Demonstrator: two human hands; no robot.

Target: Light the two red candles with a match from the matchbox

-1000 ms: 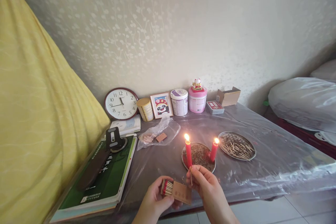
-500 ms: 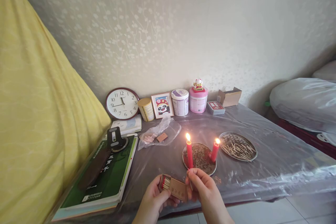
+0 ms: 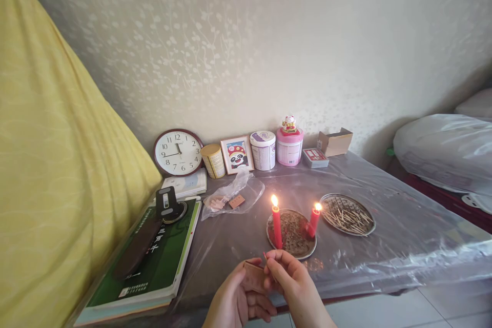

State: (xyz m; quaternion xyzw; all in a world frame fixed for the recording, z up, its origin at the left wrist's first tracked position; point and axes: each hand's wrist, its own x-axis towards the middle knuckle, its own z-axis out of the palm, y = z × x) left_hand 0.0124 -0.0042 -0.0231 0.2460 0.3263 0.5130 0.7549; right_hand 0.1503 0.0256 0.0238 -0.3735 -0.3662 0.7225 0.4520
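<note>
My left hand (image 3: 238, 294) is closed around a small brown matchbox (image 3: 254, 278); its tray and the matches inside do not show. Close against the box, my right hand (image 3: 287, 272) pinches a match (image 3: 265, 255), its red head sticking up past the fingertips. Just beyond the hands lies a round metal plate (image 3: 292, 252). On it a tall red candle (image 3: 277, 228) and a shorter, leaning red candle (image 3: 313, 223) both burn. A second round plate (image 3: 326, 196) to the right carries many matchsticks (image 3: 351, 220).
A clear plastic bag (image 3: 246, 184) with small matchboxes lies behind. Green books (image 3: 154, 266) with a dark object on them are at left. A clock (image 3: 178, 152), tins (image 3: 263, 151), a framed picture (image 3: 237, 155) and a cardboard box (image 3: 335, 142) line the wall.
The matchbox, half open with red match heads showing, now appears closed in my left hand. My right hand has moved left and turned, bringing the match's red head up beside the box.
</note>
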